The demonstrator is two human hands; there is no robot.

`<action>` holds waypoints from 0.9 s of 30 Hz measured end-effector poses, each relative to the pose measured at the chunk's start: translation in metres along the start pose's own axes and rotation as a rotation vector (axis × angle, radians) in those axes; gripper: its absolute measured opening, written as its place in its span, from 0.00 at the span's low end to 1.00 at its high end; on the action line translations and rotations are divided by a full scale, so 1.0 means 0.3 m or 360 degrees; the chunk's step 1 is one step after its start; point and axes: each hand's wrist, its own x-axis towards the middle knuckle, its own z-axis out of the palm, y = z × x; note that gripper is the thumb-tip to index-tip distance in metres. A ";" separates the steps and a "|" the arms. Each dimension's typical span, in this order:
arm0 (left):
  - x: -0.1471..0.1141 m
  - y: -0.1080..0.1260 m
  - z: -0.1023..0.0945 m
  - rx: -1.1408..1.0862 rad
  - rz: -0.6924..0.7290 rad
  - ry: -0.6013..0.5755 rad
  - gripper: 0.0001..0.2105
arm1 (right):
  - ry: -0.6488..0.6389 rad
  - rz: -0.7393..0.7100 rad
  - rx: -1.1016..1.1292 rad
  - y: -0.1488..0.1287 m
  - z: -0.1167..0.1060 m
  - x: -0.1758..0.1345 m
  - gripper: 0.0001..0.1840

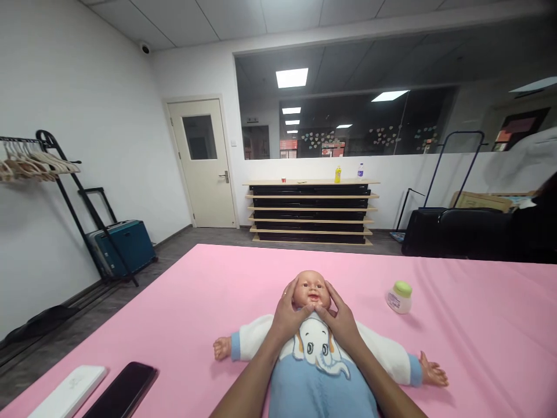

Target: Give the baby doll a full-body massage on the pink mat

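A baby doll [322,386] lies on its back on the pink-covered table [183,302], its arms spread out to both sides. It wears a white and blue outfit with an elephant face on the chest. My left hand [289,316] cups the left side of the doll's head, thumb by the chin. On the other side, my right hand [343,319] cups the cheek in the same way, and the two thumbs nearly meet under the chin. The fingertips curve up beside the face. To the right stands a small jar [399,298] with a green lid.
A black phone [124,390] and a white rectangular box-like object [72,392] lie at the table's near left. Beyond the table are stacked black folded items with wooden boards [311,212], a door [204,168], a teal suitcase [124,247] and a clothes rack [67,203].
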 end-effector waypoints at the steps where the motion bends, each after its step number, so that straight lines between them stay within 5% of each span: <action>1: -0.001 0.000 0.000 0.0009 0.0006 0.0002 0.39 | -0.0003 -0.0008 0.0006 0.002 -0.001 0.001 0.47; 5: 0.000 0.003 -0.002 -0.0016 -0.0010 0.0011 0.31 | 0.0084 -0.0078 -0.0030 0.011 -0.005 0.007 0.36; 11: 0.000 0.006 -0.001 -0.0033 -0.0053 -0.0020 0.41 | -0.0019 -0.0036 -0.0017 0.009 0.000 0.003 0.47; 16: 0.004 0.003 -0.005 -0.0035 -0.0038 -0.0013 0.30 | 0.0074 -0.0105 -0.0047 -0.008 -0.001 0.000 0.35; 21: 0.003 -0.001 0.001 0.0016 -0.0070 -0.0017 0.40 | 0.0065 -0.0093 -0.0068 -0.010 0.001 -0.006 0.43; 27: 0.004 -0.004 0.001 -0.0069 -0.0082 -0.0022 0.34 | 0.0065 -0.0122 -0.0083 0.016 0.000 0.004 0.39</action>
